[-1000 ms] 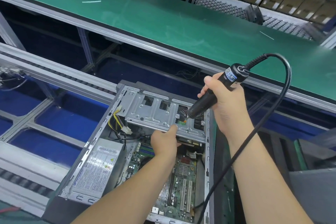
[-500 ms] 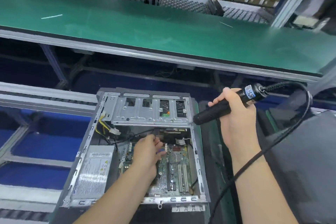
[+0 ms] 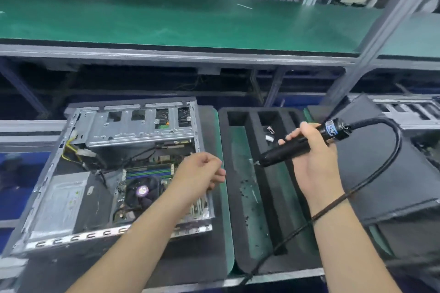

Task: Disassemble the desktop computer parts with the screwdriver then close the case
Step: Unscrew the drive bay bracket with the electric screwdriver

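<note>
The open computer case [image 3: 71, 238] lies on its side at the left, showing the drive cage [image 3: 138, 126], the power supply [image 3: 62, 202] and the CPU fan [image 3: 142, 190] on the motherboard. My left hand [image 3: 202, 173] hovers over the case's right edge with curled fingers; nothing shows inside them. My right hand [image 3: 309, 157] grips the black corded electric screwdriver [image 3: 285, 150]. Its tip points down-left over the black foam tray [image 3: 240, 114] beside the case.
The tray's compartments hold small connectors [image 3: 270, 137], and several tiny screws [image 3: 247, 188] lie on its green floor. A black case panel [image 3: 392, 173] lies at the right. A green conveyor belt [image 3: 166, 21] runs behind. The screwdriver's cable [image 3: 381, 173] loops past my right forearm.
My left hand came out of the case and moved right to its edge. My right hand carried the screwdriver away from the drive cage to above the foam tray. The view swung right.
</note>
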Motion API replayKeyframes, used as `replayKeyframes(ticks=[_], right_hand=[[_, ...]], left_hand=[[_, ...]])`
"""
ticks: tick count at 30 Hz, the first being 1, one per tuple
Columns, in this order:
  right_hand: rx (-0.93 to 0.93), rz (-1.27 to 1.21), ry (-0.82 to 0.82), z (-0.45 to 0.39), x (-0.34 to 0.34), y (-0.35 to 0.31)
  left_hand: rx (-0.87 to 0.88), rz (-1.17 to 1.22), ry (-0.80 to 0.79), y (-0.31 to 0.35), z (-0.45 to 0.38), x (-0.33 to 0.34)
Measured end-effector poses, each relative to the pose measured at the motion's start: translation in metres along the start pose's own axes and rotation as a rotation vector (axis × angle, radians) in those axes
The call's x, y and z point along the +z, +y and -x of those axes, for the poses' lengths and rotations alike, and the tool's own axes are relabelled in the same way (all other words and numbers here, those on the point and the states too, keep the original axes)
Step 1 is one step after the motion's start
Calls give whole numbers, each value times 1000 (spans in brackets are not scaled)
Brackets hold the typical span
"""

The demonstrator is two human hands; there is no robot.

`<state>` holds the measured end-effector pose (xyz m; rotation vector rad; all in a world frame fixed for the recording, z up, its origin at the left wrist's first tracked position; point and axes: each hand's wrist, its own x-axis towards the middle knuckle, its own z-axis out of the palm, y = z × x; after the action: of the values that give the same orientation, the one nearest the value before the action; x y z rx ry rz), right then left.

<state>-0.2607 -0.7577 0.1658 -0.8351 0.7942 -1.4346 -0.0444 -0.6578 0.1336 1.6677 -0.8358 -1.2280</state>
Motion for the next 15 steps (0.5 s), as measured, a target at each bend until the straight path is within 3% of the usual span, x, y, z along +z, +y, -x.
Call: replayKeyframes(ticks=[4,8,15], right_hand=[[108,-8,-72,-6,-47,9],[199,4,-123,-10,-89,21],[306,15,-156,-9,-128,37]], left_hand=[[219,-630,4,-11,9,56],[95,-1042,-212,-51,-4,124],[-201,-1180,-289,-121,-46,201]])
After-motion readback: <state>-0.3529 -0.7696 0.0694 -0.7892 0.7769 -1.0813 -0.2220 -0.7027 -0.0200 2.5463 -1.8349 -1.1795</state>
